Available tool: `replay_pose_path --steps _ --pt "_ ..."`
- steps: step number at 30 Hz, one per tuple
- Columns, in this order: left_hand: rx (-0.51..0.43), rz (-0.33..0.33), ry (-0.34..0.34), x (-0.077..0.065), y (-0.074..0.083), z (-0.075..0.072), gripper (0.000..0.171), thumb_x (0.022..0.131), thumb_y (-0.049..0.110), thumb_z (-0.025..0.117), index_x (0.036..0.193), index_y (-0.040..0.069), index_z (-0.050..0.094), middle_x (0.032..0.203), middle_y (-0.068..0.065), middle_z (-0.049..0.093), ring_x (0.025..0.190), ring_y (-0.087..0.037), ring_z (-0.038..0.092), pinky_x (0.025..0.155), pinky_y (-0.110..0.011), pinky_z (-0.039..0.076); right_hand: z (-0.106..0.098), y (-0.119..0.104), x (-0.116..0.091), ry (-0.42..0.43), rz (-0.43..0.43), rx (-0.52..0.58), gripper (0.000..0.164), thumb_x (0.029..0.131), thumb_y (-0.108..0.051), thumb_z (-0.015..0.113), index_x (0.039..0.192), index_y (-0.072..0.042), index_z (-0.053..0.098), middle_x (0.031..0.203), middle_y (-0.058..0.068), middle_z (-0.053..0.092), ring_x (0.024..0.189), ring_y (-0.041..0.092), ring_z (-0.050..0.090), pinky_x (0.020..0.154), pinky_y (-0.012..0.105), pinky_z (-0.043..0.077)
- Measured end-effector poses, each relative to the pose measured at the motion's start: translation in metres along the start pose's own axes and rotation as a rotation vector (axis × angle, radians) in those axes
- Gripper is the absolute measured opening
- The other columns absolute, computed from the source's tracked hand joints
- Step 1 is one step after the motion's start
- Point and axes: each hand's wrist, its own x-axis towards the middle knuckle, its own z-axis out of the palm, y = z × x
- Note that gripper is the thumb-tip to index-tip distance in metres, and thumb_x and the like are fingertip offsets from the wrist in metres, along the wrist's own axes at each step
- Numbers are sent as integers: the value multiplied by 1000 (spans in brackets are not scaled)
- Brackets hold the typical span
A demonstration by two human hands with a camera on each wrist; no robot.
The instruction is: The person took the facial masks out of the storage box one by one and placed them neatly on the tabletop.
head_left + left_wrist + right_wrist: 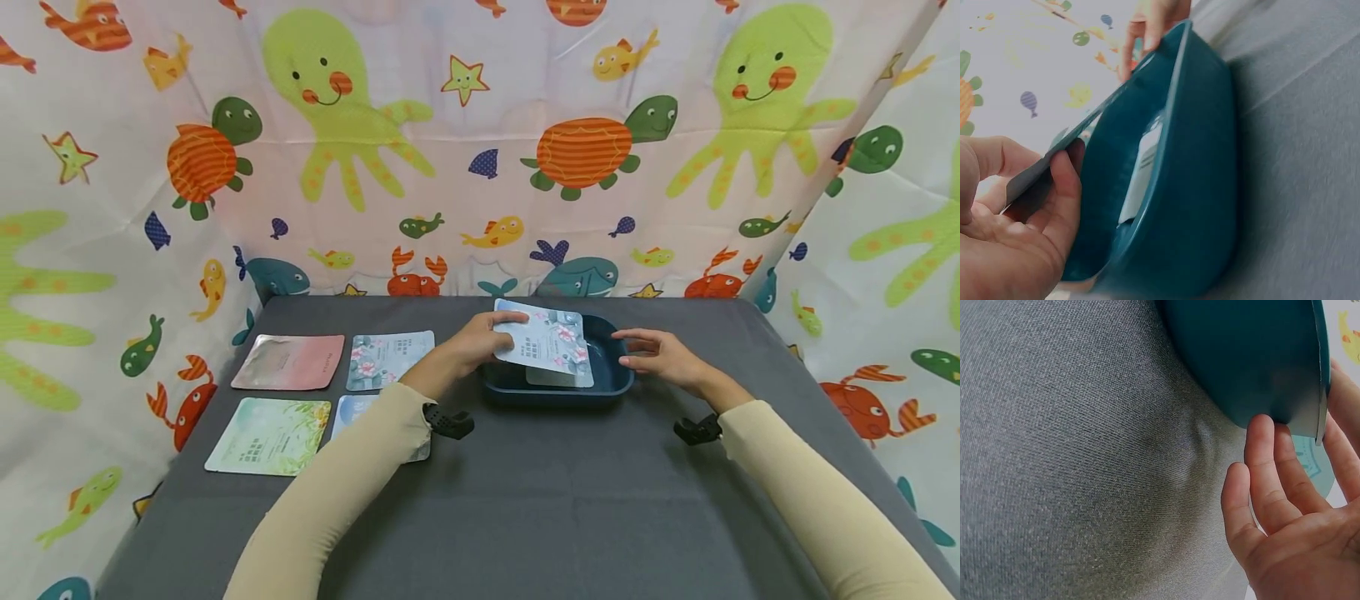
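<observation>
My left hand (483, 337) pinches a flat light-blue face-mask packet (551, 337) with pink flowers between thumb and fingers. The packet is held over a dark teal plastic basin (558, 397), covering part of its opening. Inside the basin lies another pale packet (1141, 169), partly hidden in the head view by the held one. At the basin's right end is my right hand (660, 360), its fingers extended and loosely bent. In the right wrist view its fingertips (1260, 428) are right at the basin's outer wall, below the rim.
On the grey cloth-covered table (570, 517), left of the basin, lie a pink packet (289, 362), a blue floral packet (386, 358) and a green packet (270, 435). Another blue packet (351, 408) is partly under my left sleeve. A sea-animal curtain (480, 167) surrounds the table.
</observation>
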Motion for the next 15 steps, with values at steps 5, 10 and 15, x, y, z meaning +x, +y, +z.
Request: replay_pose_path --steps 5,10,15 --pt "-41 -3 12 -11 3 -16 54 95 -9 49 144 13 56 146 -13 54 104 -18 63 83 -29 56 -1 -2 0 -3 4 6 62 100 -30 65 152 -6 43 159 30 34 143 52 35 104 58 49" --pt "-50 -6 25 -22 1 -29 55 94 -8 51 144 15 57 149 -10 50 112 -21 60 89 -30 57 -2 -2 -1 12 6 4 61 99 -29 66 152 -5 43 158 30 34 143 52 35 105 58 49" --pt "-18 -10 26 -37 -6 -44 56 94 -6 51 145 16 55 150 -9 49 112 -21 61 93 -32 57 0 -1 -3 8 11 13 62 99 -30 66 152 -6 43 158 31 33 143 52 34 105 58 49"
